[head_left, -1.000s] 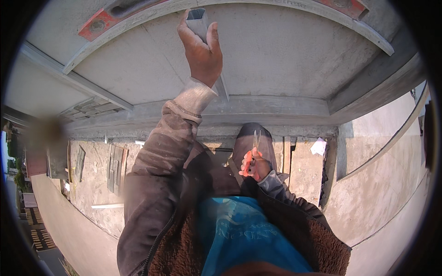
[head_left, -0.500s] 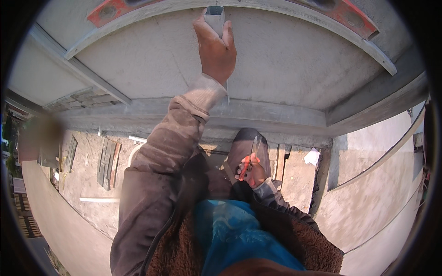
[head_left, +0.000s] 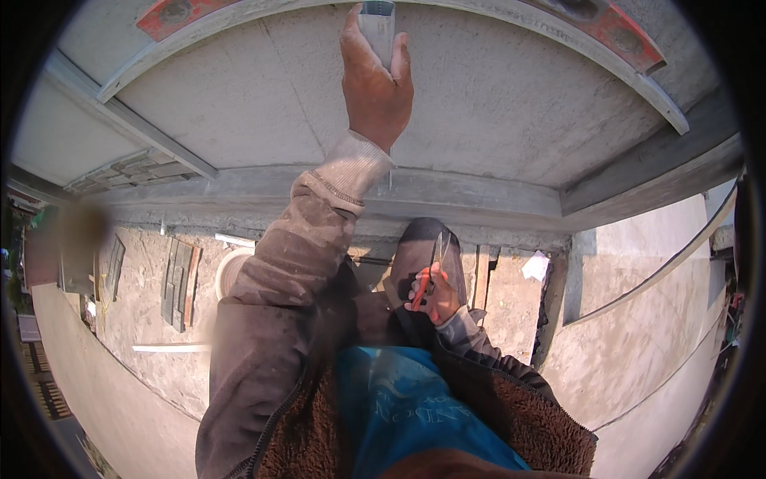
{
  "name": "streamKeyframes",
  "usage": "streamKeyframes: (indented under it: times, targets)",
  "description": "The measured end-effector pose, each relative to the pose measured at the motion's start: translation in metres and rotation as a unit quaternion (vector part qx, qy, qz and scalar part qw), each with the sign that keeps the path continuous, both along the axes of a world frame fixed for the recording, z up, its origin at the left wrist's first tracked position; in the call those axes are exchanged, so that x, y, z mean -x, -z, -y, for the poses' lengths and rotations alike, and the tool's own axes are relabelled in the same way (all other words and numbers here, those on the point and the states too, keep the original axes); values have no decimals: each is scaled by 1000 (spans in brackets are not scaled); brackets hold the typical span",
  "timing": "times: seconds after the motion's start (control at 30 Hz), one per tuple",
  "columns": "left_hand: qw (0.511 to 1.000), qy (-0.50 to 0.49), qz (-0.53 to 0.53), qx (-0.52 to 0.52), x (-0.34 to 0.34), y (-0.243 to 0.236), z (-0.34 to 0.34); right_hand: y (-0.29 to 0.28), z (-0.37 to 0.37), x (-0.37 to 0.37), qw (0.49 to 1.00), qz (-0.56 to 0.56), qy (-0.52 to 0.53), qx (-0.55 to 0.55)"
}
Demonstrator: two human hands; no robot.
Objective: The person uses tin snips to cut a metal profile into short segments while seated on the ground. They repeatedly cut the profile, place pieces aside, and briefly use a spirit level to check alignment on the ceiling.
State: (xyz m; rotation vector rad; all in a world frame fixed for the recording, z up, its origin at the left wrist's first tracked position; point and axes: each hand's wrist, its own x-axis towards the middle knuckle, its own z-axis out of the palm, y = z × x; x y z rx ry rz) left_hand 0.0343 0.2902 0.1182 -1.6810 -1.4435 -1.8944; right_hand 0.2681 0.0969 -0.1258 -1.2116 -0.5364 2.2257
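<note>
My left hand [head_left: 377, 96] reaches up to the grey wall surface at the top of the view. It is closed around a pale grey, box-shaped thing [head_left: 377, 36] with a dark green end; its exact kind I cannot make out. Just beyond it runs a long, light metal straightedge [head_left: 471, 9], bowed by the lens. A red spirit level [head_left: 626, 44] lies along that straightedge, partly cut off. Lower down, by my knee, my right hand [head_left: 437, 297] is closed on the red handles of a pair of scissors [head_left: 435, 267], their thin blades pointing up and away.
A grey ledge [head_left: 479, 190] crosses below the wall surface. Another metal bar [head_left: 152, 128] slants at the left. On the dusty ground lie dark grey strips [head_left: 177, 286], a white strip [head_left: 170, 348] and a white scrap [head_left: 535, 266]. A pale round bucket-like thing [head_left: 231, 271] sits beside my left sleeve.
The view has shifted slightly. My left hand still grips the grey thing by the straightedge, and the scissors remain in my right hand near my knee.
</note>
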Motion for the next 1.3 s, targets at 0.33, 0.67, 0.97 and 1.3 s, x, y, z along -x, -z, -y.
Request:
streamKeyframes:
  times: [0.33, 0.67, 0.97, 1.3]
  targets:
    - [998, -55, 11, -20, -5, 0, -4, 5, -1, -1, 1000, 5, -8, 2]
    - [999, -29, 20, -19, -2, 4, -2, 5, 3, -1, 1000, -30, -1, 0]
    - [996, -14, 48, -78, -8, 4, -7, 15, 11, -7, 998, 0, -49, -34]
    - [995, -2, 55, -77, -6, 7, -9, 0, 15, -2, 981, 23, -96, -166]
